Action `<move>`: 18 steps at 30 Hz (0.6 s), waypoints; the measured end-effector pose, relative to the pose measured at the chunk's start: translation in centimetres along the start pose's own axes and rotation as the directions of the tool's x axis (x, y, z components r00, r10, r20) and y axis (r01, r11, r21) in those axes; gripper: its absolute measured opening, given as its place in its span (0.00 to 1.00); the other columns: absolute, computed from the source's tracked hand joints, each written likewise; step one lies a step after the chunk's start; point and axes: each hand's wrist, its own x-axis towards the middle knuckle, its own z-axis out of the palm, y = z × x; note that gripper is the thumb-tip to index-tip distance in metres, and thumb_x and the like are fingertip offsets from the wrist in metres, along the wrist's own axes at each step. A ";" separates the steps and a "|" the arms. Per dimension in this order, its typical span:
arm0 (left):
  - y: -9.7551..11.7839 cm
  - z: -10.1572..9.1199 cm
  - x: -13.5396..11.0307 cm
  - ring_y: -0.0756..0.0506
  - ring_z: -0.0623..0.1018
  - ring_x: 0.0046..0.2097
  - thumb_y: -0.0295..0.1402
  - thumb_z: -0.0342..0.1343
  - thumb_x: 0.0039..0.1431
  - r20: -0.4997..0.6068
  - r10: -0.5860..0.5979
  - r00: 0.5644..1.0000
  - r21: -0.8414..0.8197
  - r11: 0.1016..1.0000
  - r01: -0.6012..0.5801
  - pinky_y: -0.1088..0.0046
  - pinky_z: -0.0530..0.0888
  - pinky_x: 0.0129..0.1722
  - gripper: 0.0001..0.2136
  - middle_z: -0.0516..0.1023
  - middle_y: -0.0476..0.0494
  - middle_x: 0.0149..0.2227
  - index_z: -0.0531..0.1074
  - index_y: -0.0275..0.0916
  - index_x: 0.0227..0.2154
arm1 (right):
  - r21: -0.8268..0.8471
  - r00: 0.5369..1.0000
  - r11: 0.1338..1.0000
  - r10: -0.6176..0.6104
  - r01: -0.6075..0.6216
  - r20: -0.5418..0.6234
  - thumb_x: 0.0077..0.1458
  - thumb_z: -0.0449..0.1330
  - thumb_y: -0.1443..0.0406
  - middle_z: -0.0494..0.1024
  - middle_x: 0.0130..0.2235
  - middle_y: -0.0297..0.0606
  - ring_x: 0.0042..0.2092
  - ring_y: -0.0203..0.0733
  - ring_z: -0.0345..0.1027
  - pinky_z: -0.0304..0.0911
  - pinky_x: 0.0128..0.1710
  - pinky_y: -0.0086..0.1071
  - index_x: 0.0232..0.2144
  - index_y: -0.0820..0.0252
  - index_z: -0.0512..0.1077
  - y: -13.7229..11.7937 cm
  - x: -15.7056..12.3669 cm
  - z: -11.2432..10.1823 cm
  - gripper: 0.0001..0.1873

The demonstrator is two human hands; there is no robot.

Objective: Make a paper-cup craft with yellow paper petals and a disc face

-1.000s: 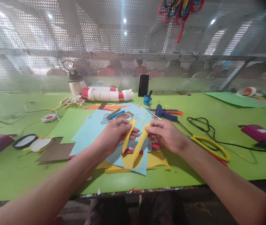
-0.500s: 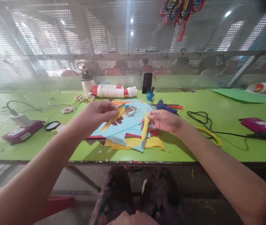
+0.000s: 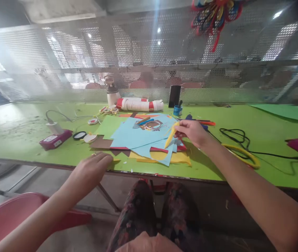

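My right hand (image 3: 191,133) is closed, pinching a narrow yellow paper strip (image 3: 171,137) that tilts down over the paper pile. Down at the front edge of the table, my left hand (image 3: 96,168) has its fingers together over a yellow paper piece (image 3: 116,160); only the tip of that piece shows past the fingers. Between the hands lies a pile of coloured sheets, with light blue paper (image 3: 130,136) on top and yellow paper (image 3: 175,158) at the near side. A pen-like blue stick (image 3: 146,120) and small paper scraps rest on the pile.
A white and red roll (image 3: 140,104), a phone (image 3: 174,96) and a blue pot (image 3: 177,110) stand at the back. A yellow ring (image 3: 243,157) and black cord (image 3: 236,136) lie right. A purple socket box (image 3: 55,139) and black tape roll (image 3: 80,135) are left.
My left hand has moved down and left, from above the pile to the table's front edge, with its yellow paper piece. My right hand still holds its strip. The view has turned leftward.
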 end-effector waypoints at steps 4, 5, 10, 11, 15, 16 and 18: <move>0.1 0.1 0.0 0.45 0.74 0.41 0.21 0.45 0.59 0.086 0.073 0.994 0.089 0.993 -0.080 0.71 0.69 0.37 0.11 0.75 0.40 0.41 0.69 0.37 0.39 | -0.012 0.999 0.999 -0.035 0.034 -0.011 0.43 0.68 0.62 0.76 0.21 0.36 0.22 0.33 0.69 0.65 0.20 0.24 0.24 0.64 0.72 -0.1 -0.1 -0.2 0.11; 0.0 0.1 0.2 0.45 0.74 0.41 0.21 0.45 0.59 0.096 0.074 0.993 0.094 0.992 -0.083 0.71 0.69 0.36 0.11 0.74 0.40 0.42 0.69 0.37 0.40 | -0.013 0.999 0.999 -0.040 0.040 -0.015 0.42 0.68 0.61 0.76 0.22 0.36 0.22 0.33 0.69 0.65 0.20 0.24 0.24 0.63 0.73 -0.1 -0.1 -0.2 0.12; -0.1 0.2 0.9 0.46 0.71 0.36 0.21 0.44 0.59 0.124 0.072 0.990 0.154 0.984 -0.091 0.72 0.67 0.31 0.11 0.72 0.42 0.36 0.71 0.37 0.35 | -0.036 0.996 0.997 -0.076 0.075 -0.035 0.39 0.70 0.57 0.76 0.21 0.36 0.21 0.33 0.68 0.64 0.20 0.26 0.24 0.63 0.73 -0.3 -0.2 -0.2 0.16; -0.1 0.1 1.0 0.46 0.70 0.35 0.21 0.44 0.59 0.116 0.077 0.990 0.186 0.978 -0.097 0.72 0.66 0.30 0.11 0.71 0.42 0.35 0.72 0.37 0.33 | -0.044 0.996 0.996 -0.084 0.083 -0.037 0.38 0.70 0.56 0.75 0.21 0.36 0.21 0.33 0.67 0.64 0.20 0.26 0.24 0.63 0.73 -0.3 -0.2 -0.1 0.17; -0.4 -0.2 1.6 0.47 0.67 0.31 0.23 0.43 0.60 0.109 0.083 0.991 0.275 0.955 -0.110 0.72 0.65 0.29 0.13 0.68 0.43 0.30 0.74 0.38 0.31 | -0.057 0.995 0.994 -0.098 0.097 -0.031 0.39 0.69 0.56 0.75 0.21 0.37 0.21 0.33 0.67 0.63 0.20 0.26 0.24 0.63 0.73 -0.3 -0.3 0.0 0.17; -0.5 -0.2 1.7 0.47 0.67 0.31 0.23 0.43 0.61 0.119 0.083 0.989 0.278 0.954 -0.114 0.72 0.65 0.30 0.14 0.68 0.44 0.29 0.74 0.38 0.32 | -0.061 0.994 0.993 -0.101 0.099 -0.029 0.39 0.69 0.56 0.75 0.21 0.37 0.21 0.34 0.67 0.63 0.20 0.26 0.24 0.63 0.73 -0.3 -0.3 0.0 0.16; -0.8 -0.2 1.8 0.48 0.68 0.31 0.25 0.43 0.62 0.129 0.085 0.988 0.273 0.955 -0.118 0.72 0.66 0.31 0.14 0.69 0.44 0.29 0.74 0.39 0.31 | -0.069 0.994 0.992 -0.110 0.107 -0.029 0.39 0.69 0.56 0.75 0.21 0.36 0.21 0.33 0.67 0.63 0.19 0.26 0.24 0.63 0.73 -0.3 -0.3 0.0 0.16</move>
